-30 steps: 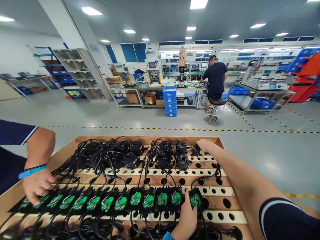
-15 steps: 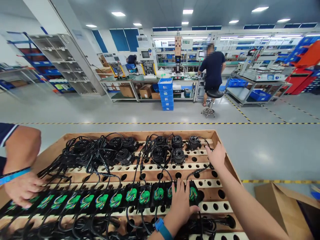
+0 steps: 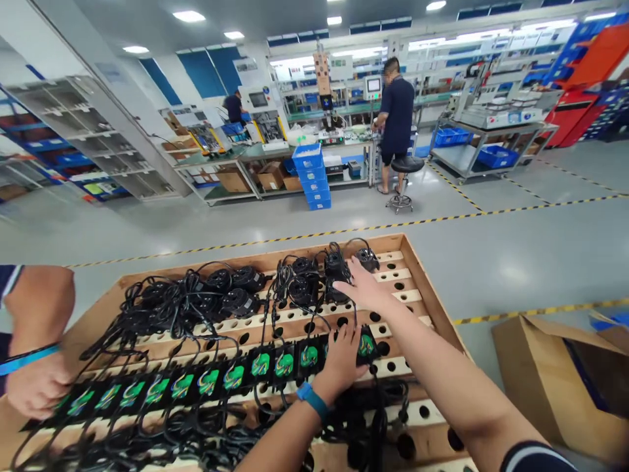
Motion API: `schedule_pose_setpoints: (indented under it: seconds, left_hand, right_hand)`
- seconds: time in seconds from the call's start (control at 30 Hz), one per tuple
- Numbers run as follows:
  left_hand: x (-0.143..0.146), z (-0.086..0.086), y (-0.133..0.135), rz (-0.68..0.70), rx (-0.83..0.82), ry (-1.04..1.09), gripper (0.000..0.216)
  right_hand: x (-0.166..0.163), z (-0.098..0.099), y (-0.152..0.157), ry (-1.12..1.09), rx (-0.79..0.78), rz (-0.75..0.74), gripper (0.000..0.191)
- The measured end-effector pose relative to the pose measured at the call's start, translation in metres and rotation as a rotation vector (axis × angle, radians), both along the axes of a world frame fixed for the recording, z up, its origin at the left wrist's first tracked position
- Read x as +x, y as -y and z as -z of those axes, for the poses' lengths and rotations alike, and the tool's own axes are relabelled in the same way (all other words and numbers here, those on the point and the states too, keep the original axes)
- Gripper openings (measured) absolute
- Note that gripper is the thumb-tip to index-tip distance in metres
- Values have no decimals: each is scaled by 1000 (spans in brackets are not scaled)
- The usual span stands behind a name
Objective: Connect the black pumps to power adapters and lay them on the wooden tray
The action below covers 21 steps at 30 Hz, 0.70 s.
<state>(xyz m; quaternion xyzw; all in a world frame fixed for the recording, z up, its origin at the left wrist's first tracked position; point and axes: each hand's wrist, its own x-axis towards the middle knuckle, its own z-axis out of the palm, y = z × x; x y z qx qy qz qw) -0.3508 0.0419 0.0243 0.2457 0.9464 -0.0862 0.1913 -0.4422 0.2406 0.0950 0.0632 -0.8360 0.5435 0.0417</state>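
A wooden tray [image 3: 432, 308] with rows of round holes holds black round motors [image 3: 246, 301] and tangled black cables. Across its near part runs a row of black boxes with green wiring [image 3: 230, 377]. My left hand [image 3: 341, 357], with a blue wristband, lies spread on the right end of that row, fingers flat on the last boxes. My right hand [image 3: 366, 288] reaches farther in, fingers stretched over a black motor [image 3: 339, 288] in the back right group, holding nothing. A co-worker's hand [image 3: 37, 390] presses the row's left end.
An open cardboard box [image 3: 555, 373] stands on the floor right of the tray. Yellow-black floor tape [image 3: 344, 231] runs beyond the tray. Farther off are workbenches, stacked blue bins [image 3: 310, 177], a stool [image 3: 403, 185] and a person standing at a bench [image 3: 396, 111].
My right hand moved left from the tray's right edge onto the back motors. My left hand stayed on the row's right end. The view tilted and shifted left.
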Motion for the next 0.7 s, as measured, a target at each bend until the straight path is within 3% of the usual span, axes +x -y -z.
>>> schedule_pose_setpoints:
  seconds: [0.1,0.17,0.27,0.33,0.4,0.53,0.63,0.7]
  left_hand:
    - [-1,-2,3,29,16,-50,97]
    - [-1,-3,8,33,38,-67,94]
    - [-4,-4,17,58,44,-69,91]
    - [-6,-3,23,96,37,-87,90]
    - [-9,-1,29,134,28,-115,87]
    - [-13,2,39,193,23,-143,79]
    - [-16,4,45,221,53,-168,77]
    - [-17,4,47,240,79,-171,77]
  right_hand:
    - [86,13,6,-2,37,47,41]
    - [161,34,12,263,102,29,31]
    - [256,68,35,649,178,-188,36]
    - [292,83,56,701,186,-251,49]
    - [304,89,76,666,189,-245,52]
    - [301,82,91,608,244,-194,23]
    - [296,74,74,609,275,-146,22]
    - [288,71,51,545,375,-113,24]
